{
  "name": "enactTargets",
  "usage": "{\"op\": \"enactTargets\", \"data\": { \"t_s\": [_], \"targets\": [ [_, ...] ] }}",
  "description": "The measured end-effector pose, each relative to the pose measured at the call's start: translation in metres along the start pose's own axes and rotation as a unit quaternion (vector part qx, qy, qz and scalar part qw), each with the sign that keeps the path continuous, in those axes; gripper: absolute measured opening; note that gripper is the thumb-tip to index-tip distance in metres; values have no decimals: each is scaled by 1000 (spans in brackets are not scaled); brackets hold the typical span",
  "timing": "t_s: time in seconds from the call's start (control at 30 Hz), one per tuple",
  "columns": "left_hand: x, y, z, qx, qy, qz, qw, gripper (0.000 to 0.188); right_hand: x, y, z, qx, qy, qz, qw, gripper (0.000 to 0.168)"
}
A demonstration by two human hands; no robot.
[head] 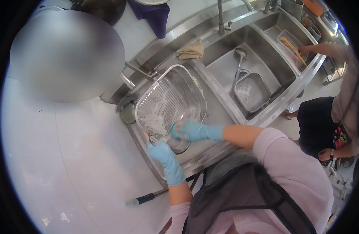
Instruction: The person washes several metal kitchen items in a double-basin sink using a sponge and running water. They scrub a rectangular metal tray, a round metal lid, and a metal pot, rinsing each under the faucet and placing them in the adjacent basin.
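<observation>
A large clear rectangular tub (170, 102) with a ribbed base, streaked with white suds, is tilted over the left sink basin. My left hand (163, 153), in a light blue glove, grips its near left corner. Inside the tub, at its near side, my right hand (191, 130) in a matching glove is shut on a teal scrubbing pad (174, 131); the hand is slightly blurred. Left of the tub lie a round green scouring pad (128, 113) and a grey mesh scrubber (127, 101).
The middle basin (223, 70) holds a ladle (241, 57) and a small metal pan (252, 92). A folded tan cloth (191, 50) lies behind the divider. Faucets rise along the back. At right, another person's hand (303, 51) reaches into a plastic container (290, 48) in the far basin.
</observation>
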State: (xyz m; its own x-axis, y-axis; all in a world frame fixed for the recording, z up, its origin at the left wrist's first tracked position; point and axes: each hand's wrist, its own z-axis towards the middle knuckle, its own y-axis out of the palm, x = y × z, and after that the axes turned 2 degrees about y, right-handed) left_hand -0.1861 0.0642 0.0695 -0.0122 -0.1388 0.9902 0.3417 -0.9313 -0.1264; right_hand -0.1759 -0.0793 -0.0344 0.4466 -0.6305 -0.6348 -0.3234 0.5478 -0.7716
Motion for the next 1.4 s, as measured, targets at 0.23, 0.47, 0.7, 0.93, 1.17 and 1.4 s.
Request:
{"op": "enactTargets", "data": {
  "t_s": [0.23,0.47,0.7,0.93,1.17,1.4],
  "targets": [
    [7,23,-35,-48,97,21,994,59,-17,31,-7,143,147,329,922,37],
    [14,31,-40,-56,232,84,967,56,-44,27,24,117,169,971,123,55],
    [17,2,-18,-40,296,129,945,54,-72,-128,8,-23,-85,991,102,65],
    [17,-9,-24,-97,526,262,803,37,-28,-124,15,260,195,858,398,32],
    [-13,-53,-43,-69,487,302,817,47,-9,-123,-27,353,239,785,450,35],
    [-51,-29,-37,-87,-248,-427,865,68,-10,-104,-49,271,150,827,469,50]
  ]
}}
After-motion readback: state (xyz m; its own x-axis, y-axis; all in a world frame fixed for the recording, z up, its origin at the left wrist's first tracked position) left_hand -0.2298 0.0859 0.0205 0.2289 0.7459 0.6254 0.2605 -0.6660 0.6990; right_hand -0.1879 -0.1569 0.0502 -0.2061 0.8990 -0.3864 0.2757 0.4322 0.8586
